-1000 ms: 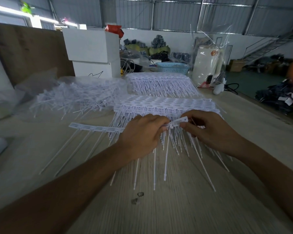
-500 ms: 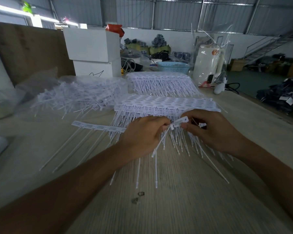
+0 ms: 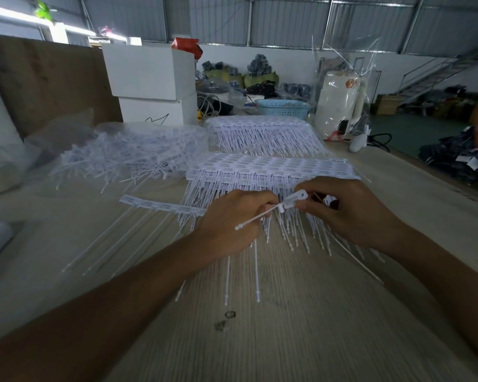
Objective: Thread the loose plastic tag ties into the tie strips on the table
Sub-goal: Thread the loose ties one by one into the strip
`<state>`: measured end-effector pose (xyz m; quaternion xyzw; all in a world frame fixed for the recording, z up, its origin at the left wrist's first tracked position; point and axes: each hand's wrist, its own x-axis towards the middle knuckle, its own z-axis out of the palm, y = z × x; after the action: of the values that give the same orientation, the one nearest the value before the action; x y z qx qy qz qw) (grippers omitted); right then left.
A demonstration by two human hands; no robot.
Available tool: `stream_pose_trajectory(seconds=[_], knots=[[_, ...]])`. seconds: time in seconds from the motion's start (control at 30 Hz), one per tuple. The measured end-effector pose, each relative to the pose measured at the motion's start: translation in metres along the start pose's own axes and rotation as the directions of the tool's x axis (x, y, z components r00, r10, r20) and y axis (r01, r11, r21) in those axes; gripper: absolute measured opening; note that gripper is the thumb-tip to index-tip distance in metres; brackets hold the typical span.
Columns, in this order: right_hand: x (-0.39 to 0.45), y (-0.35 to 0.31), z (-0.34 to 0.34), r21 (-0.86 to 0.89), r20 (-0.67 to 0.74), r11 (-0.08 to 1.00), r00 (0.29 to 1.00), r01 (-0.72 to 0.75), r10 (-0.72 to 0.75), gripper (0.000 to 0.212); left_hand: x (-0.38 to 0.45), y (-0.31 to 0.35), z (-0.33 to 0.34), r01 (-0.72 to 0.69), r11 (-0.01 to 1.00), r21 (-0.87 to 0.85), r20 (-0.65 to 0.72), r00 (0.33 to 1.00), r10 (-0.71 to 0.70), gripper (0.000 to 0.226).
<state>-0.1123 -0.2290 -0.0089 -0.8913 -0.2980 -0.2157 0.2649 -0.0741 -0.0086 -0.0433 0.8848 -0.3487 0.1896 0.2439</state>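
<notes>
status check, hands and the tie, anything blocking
Left hand and right hand both pinch one tag tie, its tail slanting out toward the left. Held above the tie strips. Nothing blocking.

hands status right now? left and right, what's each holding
Left hand: closed, pinching the thin tail of the white plastic tag tie.
Right hand: closed, pinching the flat head end of that same tie.

Loose ties (image 3: 133,158) left of stacked strips (image 3: 268,168), boxes (image 3: 149,86) behind, on table (image 3: 287,340).
</notes>
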Motion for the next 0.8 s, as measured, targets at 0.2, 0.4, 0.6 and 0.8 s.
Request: stream_pose_trajectory(seconds=[0.2,0.4,0.6,0.8], knots=[[0.000,0.002,0.000,-0.026,0.012,1.000,1.000,-0.001,0.002,0.009,0.001,-0.004,0.004,0.004,1.000,-0.011,0.014,1.000,-0.004,0.022],[-0.001,0.002,0.002,-0.150,-0.007,0.978,0.989,0.146,-0.149,0.037,0.003,-0.007,0.009,0.068,0.981,-0.184,-0.013,0.997,-0.072,0.029],[0.002,0.003,0.010,-0.080,0.017,0.992,0.995,0.101,-0.100,0.027,0.002,-0.007,0.015,0.035,0.985,-0.170,-0.045,0.998,-0.043,0.017],[-0.004,0.020,-0.007,0.005,0.102,0.999,0.993,-0.054,0.053,0.016,0.001,-0.006,0.011,0.052,0.982,-0.181,-0.093,0.993,-0.070,0.019]])
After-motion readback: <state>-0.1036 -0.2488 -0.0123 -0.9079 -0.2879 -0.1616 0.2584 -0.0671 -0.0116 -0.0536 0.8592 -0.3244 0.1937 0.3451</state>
